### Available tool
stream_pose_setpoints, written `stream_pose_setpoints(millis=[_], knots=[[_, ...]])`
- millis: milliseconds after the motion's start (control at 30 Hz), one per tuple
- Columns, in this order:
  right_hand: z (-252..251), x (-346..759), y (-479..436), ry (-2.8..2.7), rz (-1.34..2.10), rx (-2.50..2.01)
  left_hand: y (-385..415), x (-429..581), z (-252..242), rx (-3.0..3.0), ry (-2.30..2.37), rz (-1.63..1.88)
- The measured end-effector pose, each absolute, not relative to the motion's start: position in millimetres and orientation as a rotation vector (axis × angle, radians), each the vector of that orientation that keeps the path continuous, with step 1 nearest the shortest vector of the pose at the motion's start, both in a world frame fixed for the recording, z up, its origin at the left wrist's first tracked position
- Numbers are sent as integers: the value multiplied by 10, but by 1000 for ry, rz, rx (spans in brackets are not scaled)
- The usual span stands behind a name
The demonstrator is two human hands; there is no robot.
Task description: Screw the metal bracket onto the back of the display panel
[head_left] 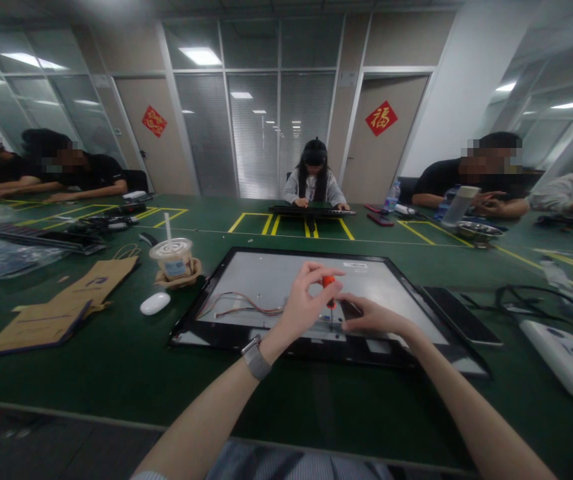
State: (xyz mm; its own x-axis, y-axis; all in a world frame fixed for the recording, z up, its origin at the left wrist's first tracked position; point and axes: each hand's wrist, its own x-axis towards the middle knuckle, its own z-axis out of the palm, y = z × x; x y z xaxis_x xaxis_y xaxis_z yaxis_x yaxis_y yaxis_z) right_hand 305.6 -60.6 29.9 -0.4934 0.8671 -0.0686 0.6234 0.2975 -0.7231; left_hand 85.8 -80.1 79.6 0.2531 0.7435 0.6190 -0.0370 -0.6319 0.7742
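My left hand (311,297), with a watch (256,358) on its wrist, is closed round the orange-red handle of a screwdriver (330,293). The screwdriver stands nearly upright, its thin shaft pointing down at the near part of a flat display panel (266,273). My right hand (371,315) is just right of the shaft, index finger and thumb apart, low over the panel. Whether its fingertips touch the screwdriver I cannot tell. The panel lies flat, with a grey back and a black frame. Thin cables (246,303) run across its left part.
Left of the panel are a drink cup (173,260) in a carton holder, a white mouse (155,304) and a paper bag (61,300). To the right lie a black phone (461,315), black cables (531,293) and a white device (563,360). Other people sit around the table.
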Motion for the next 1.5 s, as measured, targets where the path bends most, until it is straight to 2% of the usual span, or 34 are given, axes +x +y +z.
stream_pose_setpoints(millis=[233, 500, 967, 1300, 1500], knots=[[262, 3082, -585, -2239, 1019, -1331, -823, 835, 819, 1899, 560, 1386], [274, 3071, -591, -2234, 1024, -1342, -804, 865, 792, 1916, 621, 1498], [222, 3111, -547, -2262, 998, -1326, -748, 840, 753, 1822, 588, 1348], [289, 3067, -605, -2222, 1025, -1370, -761, 875, 748, 1786, 677, 1487], [268, 3080, -581, -2241, 1009, -1369, -779, 867, 740, 1868, 586, 1438]])
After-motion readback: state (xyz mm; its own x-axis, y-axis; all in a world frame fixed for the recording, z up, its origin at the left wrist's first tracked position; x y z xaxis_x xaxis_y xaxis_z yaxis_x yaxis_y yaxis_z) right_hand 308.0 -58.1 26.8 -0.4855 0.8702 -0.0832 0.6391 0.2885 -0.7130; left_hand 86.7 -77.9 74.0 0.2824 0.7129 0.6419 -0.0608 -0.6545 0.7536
